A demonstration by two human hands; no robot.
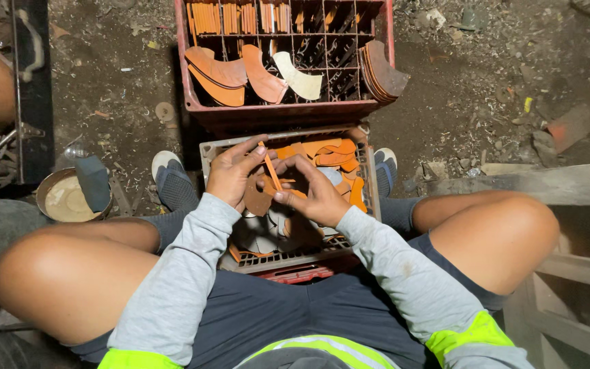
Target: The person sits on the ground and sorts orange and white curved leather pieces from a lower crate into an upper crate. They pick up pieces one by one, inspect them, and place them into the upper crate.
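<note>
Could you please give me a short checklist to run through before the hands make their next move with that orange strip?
1. Orange strip pinched by left hand: ok.
2. Right hand touching the strip's lower end: ok.
3. Brown piece held under the strip: cannot tell which hand holds it.
4. Grey crate sits level between the shoes: ok.
5. Red crate within reach ahead: ok.

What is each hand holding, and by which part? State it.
Left hand pinches a thin orange strip near its top end; right hand grips its lower end.
</note>
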